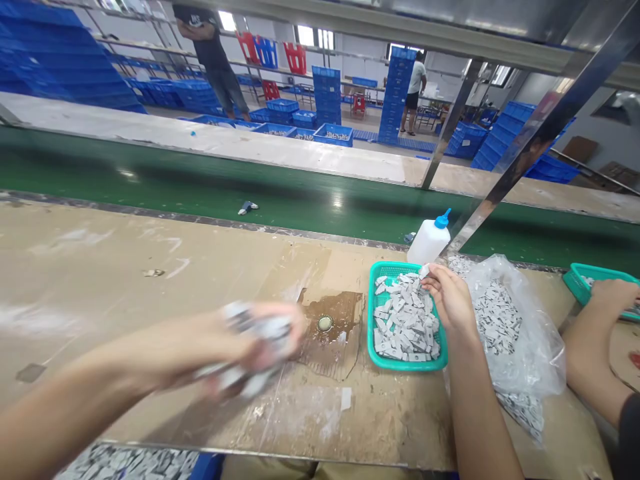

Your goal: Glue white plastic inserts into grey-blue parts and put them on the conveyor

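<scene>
My left hand (260,343) is blurred by motion above the brown worktop and is closed round a bunch of small grey plastic parts (250,380). My right hand (447,293) rests at the far right edge of a teal basket (373,333) filled with several of the same grey pieces. Its fingers pinch one grey piece (425,271) at the basket's top right corner. A white squeeze bottle (429,241) with a blue nozzle stands just behind the basket.
A clear plastic bag (505,327) of grey parts lies right of the basket. A co-worker's arm (595,347) reaches into a second teal basket (583,277) at far right. A green conveyor belt (200,180) runs behind the worktop. Two people stand among blue crates beyond.
</scene>
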{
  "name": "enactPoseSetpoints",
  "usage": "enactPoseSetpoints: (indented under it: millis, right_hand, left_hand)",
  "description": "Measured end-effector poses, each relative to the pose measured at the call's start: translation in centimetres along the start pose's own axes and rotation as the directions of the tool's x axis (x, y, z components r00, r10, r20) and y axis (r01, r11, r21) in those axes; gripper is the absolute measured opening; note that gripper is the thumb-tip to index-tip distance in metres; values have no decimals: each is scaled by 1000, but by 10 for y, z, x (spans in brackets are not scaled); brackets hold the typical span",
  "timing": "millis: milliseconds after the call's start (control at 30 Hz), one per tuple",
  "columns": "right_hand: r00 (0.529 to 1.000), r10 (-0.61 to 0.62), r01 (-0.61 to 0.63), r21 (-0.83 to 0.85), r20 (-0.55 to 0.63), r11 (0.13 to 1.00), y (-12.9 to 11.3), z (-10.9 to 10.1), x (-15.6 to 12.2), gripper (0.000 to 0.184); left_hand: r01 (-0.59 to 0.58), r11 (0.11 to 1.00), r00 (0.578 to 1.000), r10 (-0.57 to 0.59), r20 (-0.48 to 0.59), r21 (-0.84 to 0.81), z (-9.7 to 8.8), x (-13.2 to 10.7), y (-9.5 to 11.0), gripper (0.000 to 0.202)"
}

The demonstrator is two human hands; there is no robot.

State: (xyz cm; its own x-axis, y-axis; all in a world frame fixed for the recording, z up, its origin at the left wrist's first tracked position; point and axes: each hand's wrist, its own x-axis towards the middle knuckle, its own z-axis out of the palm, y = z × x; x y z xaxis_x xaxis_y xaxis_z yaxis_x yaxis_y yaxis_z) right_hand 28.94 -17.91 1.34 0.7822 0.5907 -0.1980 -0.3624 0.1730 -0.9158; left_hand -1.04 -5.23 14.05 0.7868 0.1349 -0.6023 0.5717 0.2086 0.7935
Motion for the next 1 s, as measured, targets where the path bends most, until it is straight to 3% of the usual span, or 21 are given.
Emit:
enactPoseSetpoints:
  millis: [33, 67, 133, 200, 233, 300, 400, 533, 633, 733, 800, 867, 933, 1000]
  right_hand:
    - [1000, -8, 8, 3, -12, 1000, -1, -1, 1, 31]
    - [999, -16, 16, 5, -28, 1000, -1, -2, 1, 31]
    - [998, -30, 31, 9, -63, 999, -2, -4, 4, 30]
    - [995, -38, 39, 8, -93, 999, -4, -7, 7, 31]
    - [994, -40, 41, 4, -102, 999, -4, -9, 8, 31]
    - [992, -41, 40, -6, -115, 999, -6, -12, 10, 30]
    - [992, -39, 37, -19, -123, 999, -6, -16, 13, 29]
    - [991, -32, 30, -18, -132, 999, -5, -16, 13, 30]
    - [991, -24, 22, -14, -133, 1000, -4, -15, 13, 30]
    - [991, -25, 23, -15, -134, 1000, -1, -14, 15, 31]
    - [990, -29, 27, -18, -135, 999, 2, -14, 16, 32]
    - [992, -29, 28, -15, -126, 1000, 3, -14, 16, 33]
    - [994, -29, 29, -1, -104, 1000, 5, -14, 16, 34]
    - [997, -31, 32, 19, -72, 999, 4, -14, 15, 37]
  left_hand:
    - [-70, 991, 997, 65, 40, 116, 5, 28, 18, 18]
    - [-198, 950, 978, 207, -10, 241, 13, 59, 34, 11]
    - [-398, 768, 864, 497, -76, 502, 32, 126, 54, 7]
    - [-372, 537, 799, 600, -33, 757, 49, 184, 54, 21]
    - [-303, 434, 808, 589, -13, 849, 55, 207, 48, 29]
    - [-187, 293, 866, 499, 17, 937, 61, 236, 30, 46]
    - [-157, 310, 925, 379, 30, 938, 58, 243, 5, 79]
    - [-176, 306, 916, 398, 42, 935, 51, 228, 0, 117]
    - [-217, 299, 920, 381, 93, 929, 51, 223, 6, 125]
    - [-282, 277, 929, 317, 189, 919, 54, 224, 6, 113]
    - [-279, 216, 927, 315, 203, 936, 57, 224, 0, 99]
    - [-269, 208, 924, 330, 192, 940, 58, 224, -3, 91]
    - [-308, 271, 892, 416, 177, 912, 53, 224, -1, 84]
    - [-351, 340, 811, 576, 102, 872, 38, 229, 9, 69]
